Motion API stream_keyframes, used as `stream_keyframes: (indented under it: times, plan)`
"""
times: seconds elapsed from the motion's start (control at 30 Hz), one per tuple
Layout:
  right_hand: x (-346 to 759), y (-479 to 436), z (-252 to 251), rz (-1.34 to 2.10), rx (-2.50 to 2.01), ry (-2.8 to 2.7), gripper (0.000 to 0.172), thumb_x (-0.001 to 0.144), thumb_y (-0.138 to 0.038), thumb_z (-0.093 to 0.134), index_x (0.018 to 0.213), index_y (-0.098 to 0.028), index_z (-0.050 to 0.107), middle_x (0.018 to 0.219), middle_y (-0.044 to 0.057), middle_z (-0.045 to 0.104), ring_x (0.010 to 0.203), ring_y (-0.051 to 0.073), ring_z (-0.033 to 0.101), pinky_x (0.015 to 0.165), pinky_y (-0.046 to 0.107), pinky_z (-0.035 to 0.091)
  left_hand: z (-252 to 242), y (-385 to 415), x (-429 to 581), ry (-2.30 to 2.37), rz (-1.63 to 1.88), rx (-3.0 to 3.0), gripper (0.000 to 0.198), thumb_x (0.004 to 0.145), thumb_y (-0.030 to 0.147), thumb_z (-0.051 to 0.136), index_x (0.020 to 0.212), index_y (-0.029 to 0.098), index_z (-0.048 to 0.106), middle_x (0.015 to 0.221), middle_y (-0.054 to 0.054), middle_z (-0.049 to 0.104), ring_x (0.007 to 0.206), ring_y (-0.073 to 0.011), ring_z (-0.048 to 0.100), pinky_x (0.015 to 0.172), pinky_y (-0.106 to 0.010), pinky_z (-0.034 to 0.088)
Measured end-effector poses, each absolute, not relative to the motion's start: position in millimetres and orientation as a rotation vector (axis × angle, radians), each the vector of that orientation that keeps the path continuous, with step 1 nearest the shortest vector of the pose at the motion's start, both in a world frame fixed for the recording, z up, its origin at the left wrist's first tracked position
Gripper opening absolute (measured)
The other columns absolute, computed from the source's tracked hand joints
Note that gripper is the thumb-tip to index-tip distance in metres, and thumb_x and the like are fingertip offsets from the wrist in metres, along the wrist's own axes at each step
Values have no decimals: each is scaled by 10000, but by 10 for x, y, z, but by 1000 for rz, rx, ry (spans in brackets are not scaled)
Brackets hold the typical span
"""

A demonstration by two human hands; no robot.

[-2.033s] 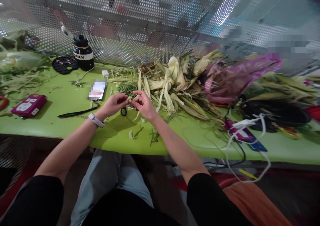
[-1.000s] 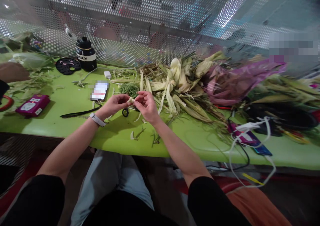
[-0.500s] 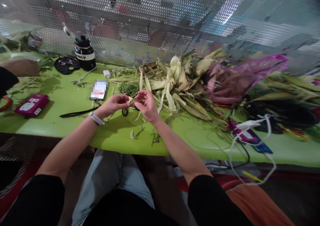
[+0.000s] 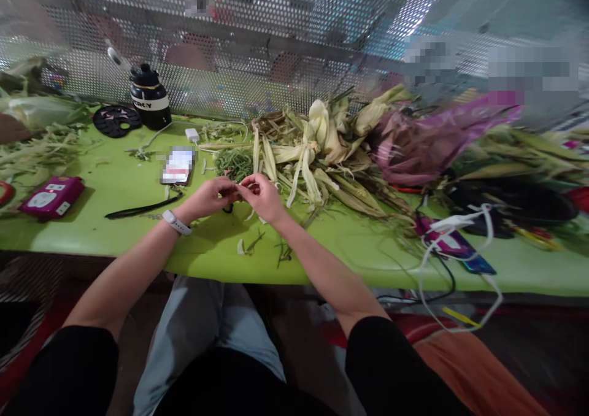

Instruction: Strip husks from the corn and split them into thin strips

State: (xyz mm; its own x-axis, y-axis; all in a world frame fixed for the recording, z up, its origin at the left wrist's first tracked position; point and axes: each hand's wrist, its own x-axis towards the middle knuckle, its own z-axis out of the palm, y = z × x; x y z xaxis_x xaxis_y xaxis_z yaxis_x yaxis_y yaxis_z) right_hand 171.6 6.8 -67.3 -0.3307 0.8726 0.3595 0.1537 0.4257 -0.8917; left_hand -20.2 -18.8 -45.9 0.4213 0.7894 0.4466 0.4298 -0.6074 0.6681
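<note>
My left hand (image 4: 211, 197) and my right hand (image 4: 263, 199) meet over the green tabletop (image 4: 216, 262), fingertips pinched together. Whatever lies between them is too small and covered to make out. Just behind the fingers sits a heap of thin green strands (image 4: 232, 162). Dry, pale corn husks (image 4: 317, 152) spread to the right of it. Close to my left hand are a lit phone (image 4: 178, 165) and a black strap (image 4: 138, 210). A pale scrap (image 4: 241, 246) and bits of green stem lie on the near side of my hands.
A black bottle (image 4: 150, 103) stands at the back left, beside a flat black disc (image 4: 116, 121). A magenta power socket block (image 4: 53, 197) is at left. On the right are a pink plastic bag (image 4: 409, 149), white cable (image 4: 423, 281) and another phone (image 4: 478, 262). Perforated metal mesh (image 4: 230, 66) rises behind.
My fingers have drawn closer together, and the pale piece seen between them before is now hidden. At far left, another person's hand and dark sleeve have mostly left the view. The view has shifted slightly.
</note>
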Motion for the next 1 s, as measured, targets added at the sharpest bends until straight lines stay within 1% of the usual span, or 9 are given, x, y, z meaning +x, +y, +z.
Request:
stream_keyframes:
  times: [0.07,0.17,0.27,0.47,0.6,0.7,0.77,0.87,1.0]
  plan:
    - [1725,56,-644,843,-896,-1801,305,867,-503,673,875,-206,603,938,37,605,693,127,588,673,303,523,-474,-185,-195,1044,1041,2278,180,883,293,651,782,148,685,728,-37,617,696,-130,552,657,-247,440]
    - [1747,42,-583,684,-884,-1849,270,890,-466,659,836,-203,631,965,45,580,681,120,552,709,316,515,-494,-178,-190,1010,1011,2281,182,888,317,646,837,147,690,758,-42,624,695,-129,557,652,-245,443]
    - [1763,43,-536,639,-887,-1897,267,899,-449,650,804,-202,616,913,44,583,740,146,554,758,324,505,-490,-176,-188,967,962,2255,214,903,344,635,845,146,691,792,-46,613,686,-125,560,640,-244,448]
    - [1770,69,-516,723,-949,-1913,322,844,-506,689,785,-203,598,837,24,602,717,151,539,741,328,475,-482,-178,-190,959,932,2234,225,911,338,627,807,146,684,781,-30,565,681,-118,555,652,-248,462]
    - [1773,92,-508,839,-950,-1899,318,855,-502,662,778,-204,585,782,13,594,712,155,538,745,332,467,-480,-182,-188,948,902,2237,220,921,341,616,888,142,705,836,-47,597,736,-130,582,699,-262,478]
    - [1770,98,-503,814,-922,-1884,338,853,-520,660,770,-203,577,794,17,582,735,163,544,760,340,465,-456,-193,-183,911,845,2233,228,930,351,611,888,143,694,850,-51,618,751,-132,585,716,-265,483]
    - [1763,92,-502,835,-886,-1879,352,860,-539,653,785,-204,576,807,19,580,756,167,555,775,343,470,-432,-202,-179,870,779,2217,231,932,357,610,878,147,686,833,-44,632,741,-128,578,712,-258,478]
    - [1746,66,-495,888,-855,-1869,394,870,-590,638,810,-208,565,819,22,581,781,171,566,802,350,479,-390,-215,-172,810,676,2159,236,916,373,631,840,155,677,743,-12,617,675,-114,544,654,-236,447]
    - [1722,16,-477,820,-855,-1869,440,883,-649,602,829,-214,560,863,33,578,826,173,560,835,347,480,-344,-238,-164,743,621,2001,205,873,357,689,817,160,681,692,8,605,649,-104,541,644,-226,446]
